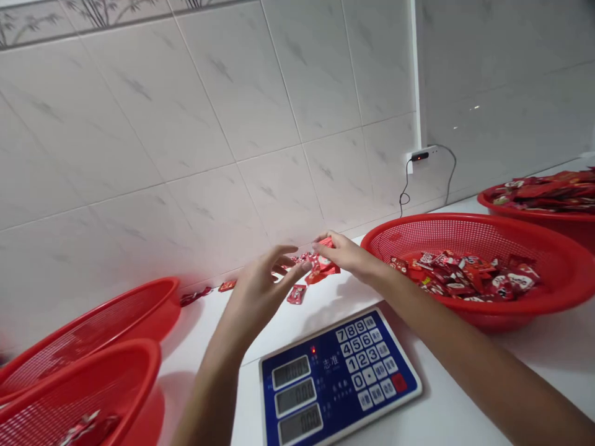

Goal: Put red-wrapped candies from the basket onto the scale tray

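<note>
My right hand (343,253) grips a red wrapped candy packet (327,255) above the white surface behind the scale. To the left of it, my left hand (266,282) is open, its curved fingers and thumb apart with nothing clearly between them. More red candies (304,256) show behind the hands, partly hidden by my fingers. A single small red wrapped candy (296,294) lies on the white surface below my left thumb. In front of both hands sits a blue electronic scale panel (339,378) with three displays and a keypad.
At the right, a red mesh basket (469,226) holds many wrapped candies, with another filled red basket (553,214) behind it. Two red baskets (139,310) stand at the left. Loose packets (227,285) lie along the tiled wall. A cable (406,186) hangs from a wall socket.
</note>
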Demonstrator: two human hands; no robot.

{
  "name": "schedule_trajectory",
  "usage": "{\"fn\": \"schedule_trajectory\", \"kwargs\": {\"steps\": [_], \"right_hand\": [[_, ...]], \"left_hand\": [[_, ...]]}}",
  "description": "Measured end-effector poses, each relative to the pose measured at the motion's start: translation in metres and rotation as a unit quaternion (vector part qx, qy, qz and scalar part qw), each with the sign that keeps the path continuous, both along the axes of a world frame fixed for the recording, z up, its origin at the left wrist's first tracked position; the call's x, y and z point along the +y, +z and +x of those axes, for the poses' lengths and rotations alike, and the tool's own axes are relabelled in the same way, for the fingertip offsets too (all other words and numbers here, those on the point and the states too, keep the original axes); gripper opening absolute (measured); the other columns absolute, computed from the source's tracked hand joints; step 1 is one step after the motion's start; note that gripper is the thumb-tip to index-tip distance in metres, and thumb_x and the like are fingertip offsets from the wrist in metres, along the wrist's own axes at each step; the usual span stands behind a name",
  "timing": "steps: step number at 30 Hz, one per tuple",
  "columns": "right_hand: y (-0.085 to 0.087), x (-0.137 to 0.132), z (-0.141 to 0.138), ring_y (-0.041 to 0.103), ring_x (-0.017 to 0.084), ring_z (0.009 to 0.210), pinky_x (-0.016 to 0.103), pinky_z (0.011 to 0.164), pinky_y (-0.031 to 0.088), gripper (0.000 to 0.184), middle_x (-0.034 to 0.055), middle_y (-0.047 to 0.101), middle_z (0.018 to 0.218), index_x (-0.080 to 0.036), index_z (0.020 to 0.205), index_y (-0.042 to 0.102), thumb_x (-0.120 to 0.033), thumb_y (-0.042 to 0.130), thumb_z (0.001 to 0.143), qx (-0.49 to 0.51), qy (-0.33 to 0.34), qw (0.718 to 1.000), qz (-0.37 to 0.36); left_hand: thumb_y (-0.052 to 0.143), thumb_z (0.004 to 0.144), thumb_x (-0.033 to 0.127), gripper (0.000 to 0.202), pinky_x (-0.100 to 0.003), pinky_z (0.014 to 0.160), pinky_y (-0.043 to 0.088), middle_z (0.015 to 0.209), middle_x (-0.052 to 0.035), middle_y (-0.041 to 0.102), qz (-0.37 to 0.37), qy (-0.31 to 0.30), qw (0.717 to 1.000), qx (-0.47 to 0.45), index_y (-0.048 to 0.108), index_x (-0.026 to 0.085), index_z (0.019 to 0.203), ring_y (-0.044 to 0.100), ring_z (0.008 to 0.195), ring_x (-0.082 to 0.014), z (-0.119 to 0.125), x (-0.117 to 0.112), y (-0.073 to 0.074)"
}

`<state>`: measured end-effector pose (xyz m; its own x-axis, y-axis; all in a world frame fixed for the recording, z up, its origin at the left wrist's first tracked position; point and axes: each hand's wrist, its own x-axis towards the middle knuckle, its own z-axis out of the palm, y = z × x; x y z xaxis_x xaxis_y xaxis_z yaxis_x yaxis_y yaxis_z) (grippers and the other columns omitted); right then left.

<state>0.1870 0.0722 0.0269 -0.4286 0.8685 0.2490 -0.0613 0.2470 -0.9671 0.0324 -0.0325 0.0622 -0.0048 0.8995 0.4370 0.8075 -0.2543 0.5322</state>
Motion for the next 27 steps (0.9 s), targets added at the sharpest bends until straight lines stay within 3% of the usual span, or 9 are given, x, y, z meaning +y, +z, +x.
{"fn": "schedule_trajectory", "kwargs": {"steps": [2, 5, 8, 11, 15, 18, 22, 27], "right_hand": [[0.0, -0.009, -0.007, 0.058, 0.012, 0.068, 0.025, 0.056, 0.048, 0.008, 0.0051, 0.061, 0.093, -0.019, 0.098, 0.053, -0.024, 0.055, 0.092, 0.001, 0.023, 1.0, 0.017], [0.0, -0.018, -0.017, 0.058, 0.012, 0.07, 0.025, 0.057, 0.048, 0.006, 0.0046, 0.06, 0.1, -0.021, 0.095, 0.051, -0.017, 0.05, 0.091, -0.001, 0.011, 0.998, 0.061], [-0.004, -0.016, -0.023, 0.06, 0.013, 0.08, 0.026, 0.066, 0.05, 0.015, 0.0048, 0.06, 0.101, -0.02, 0.094, 0.051, -0.007, 0.046, 0.089, -0.003, -0.008, 0.996, 0.085], [-0.01, -0.007, -0.022, 0.06, 0.014, 0.086, 0.026, 0.072, 0.05, 0.021, 0.0063, 0.061, 0.101, -0.019, 0.092, 0.051, -0.001, 0.042, 0.087, -0.032, -0.041, 0.994, 0.1], [-0.009, 0.002, -0.014, 0.061, 0.015, 0.086, 0.026, 0.067, 0.05, 0.021, 0.0078, 0.059, 0.109, -0.019, 0.1, 0.051, -0.005, 0.04, 0.088, -0.015, -0.1, 0.987, 0.128], [-0.005, 0.002, -0.009, 0.063, 0.013, 0.083, 0.025, 0.069, 0.052, 0.02, 0.0082, 0.059, 0.112, -0.019, 0.105, 0.05, -0.009, 0.042, 0.089, 0.025, -0.078, 0.991, 0.108], [0.0, -0.008, -0.007, 0.065, 0.013, 0.078, 0.023, 0.062, 0.053, 0.019, 0.0089, 0.06, 0.112, -0.02, 0.108, 0.051, -0.013, 0.046, 0.091, 0.026, -0.024, 0.997, 0.068], [0.009, -0.032, -0.009, 0.065, 0.012, 0.08, 0.023, 0.067, 0.055, 0.021, 0.0044, 0.063, 0.098, -0.022, 0.113, 0.051, -0.015, 0.048, 0.093, 0.067, 0.063, 0.992, 0.086]], "left_hand": [[0.061, 0.08, 0.056, 0.05, -0.037, 0.074, 0.053, 0.106, -0.0096, 0.069, -0.024, 0.003, 1.0, -0.011, 0.061, 0.023, 0.117, 0.066, 0.093, -0.0255, 0.003, 0.01, -0.011], [0.062, 0.08, 0.051, 0.053, -0.035, 0.066, 0.055, 0.107, -0.0121, 0.068, -0.086, -0.033, 0.993, -0.077, 0.053, 0.02, 0.122, 0.069, 0.081, -0.0238, 0.001, 0.022, -0.021], [0.061, 0.079, 0.039, 0.053, -0.033, 0.062, 0.054, 0.102, -0.0122, 0.068, -0.076, -0.013, 0.994, -0.076, 0.046, 0.017, 0.125, 0.069, 0.073, -0.0214, -0.006, 0.028, -0.025], [0.06, 0.077, 0.027, 0.041, -0.032, 0.062, 0.05, 0.088, -0.0083, 0.069, -0.036, 0.04, 0.998, -0.015, 0.052, 0.018, 0.116, 0.066, 0.072, -0.0219, -0.012, 0.026, -0.027], [0.057, 0.081, 0.03, 0.02, -0.033, 0.065, 0.047, 0.08, -0.0047, 0.07, -0.03, 0.023, 0.999, 0.022, 0.062, 0.022, 0.099, 0.064, 0.07, -0.0212, -0.011, 0.024, -0.031], [0.058, 0.082, 0.032, 0.02, -0.037, 0.072, 0.049, 0.088, -0.0063, 0.072, -0.03, -0.003, 0.999, 0.027, 0.063, 0.022, 0.098, 0.066, 0.08, -0.0234, -0.009, 0.028, -0.034], [0.058, 0.085, 0.039, 0.031, -0.041, 0.089, 0.048, 0.111, -0.0104, 0.067, 0.029, 0.002, 0.999, -0.016, 0.058, 0.02, 0.109, 0.063, 0.103, -0.0247, -0.006, 0.027, -0.029], [0.064, 0.083, 0.049, 0.038, -0.034, 0.075, 0.052, 0.095, -0.0056, 0.069, 0.045, -0.059, 0.989, -0.124, 0.059, 0.022, 0.109, 0.069, 0.087, -0.0222, 0.001, 0.012, -0.014]]}}
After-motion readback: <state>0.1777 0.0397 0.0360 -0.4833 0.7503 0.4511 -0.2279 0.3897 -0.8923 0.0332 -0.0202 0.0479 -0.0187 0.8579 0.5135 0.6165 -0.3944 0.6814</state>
